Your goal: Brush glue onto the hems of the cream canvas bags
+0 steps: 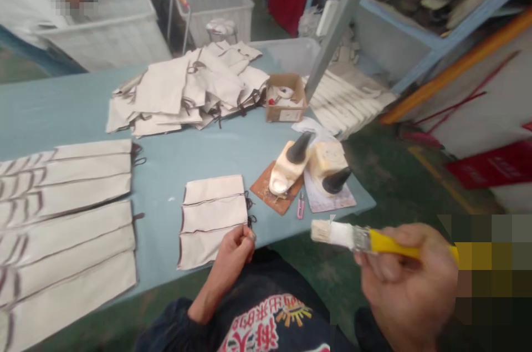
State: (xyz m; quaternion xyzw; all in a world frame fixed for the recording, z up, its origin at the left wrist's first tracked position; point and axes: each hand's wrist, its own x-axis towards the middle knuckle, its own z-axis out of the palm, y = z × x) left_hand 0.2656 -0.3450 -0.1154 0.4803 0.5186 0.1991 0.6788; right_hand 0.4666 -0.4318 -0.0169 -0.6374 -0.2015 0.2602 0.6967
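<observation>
My right hand (pixel 409 285) grips a paintbrush (pixel 361 239) by its yellow handle, off the table's right front edge. The bristles point left; a white band wraps them near the metal ferrule. My left hand (pixel 238 246) is closed in a pinch at the front right corner of the nearest of several cream fabric pieces (pixel 214 205) with dark edging and dark cords. What sits between those fingertips is too small to make out. Beyond the brush stand two cream bottles (pixel 286 166) with black conical tips, on a brown and a pale board. Pink thread snips (pixel 300 207) lie beside them.
Overlapping rows of cream fabric pieces (pixel 103 230) cover the left of the blue-green table (pixel 162 155). A loose heap of fabric pieces (pixel 166 86) and a cardboard box (pixel 286 113) lie at the back. A slanted grey post (pixel 341 25) rises near the right edge.
</observation>
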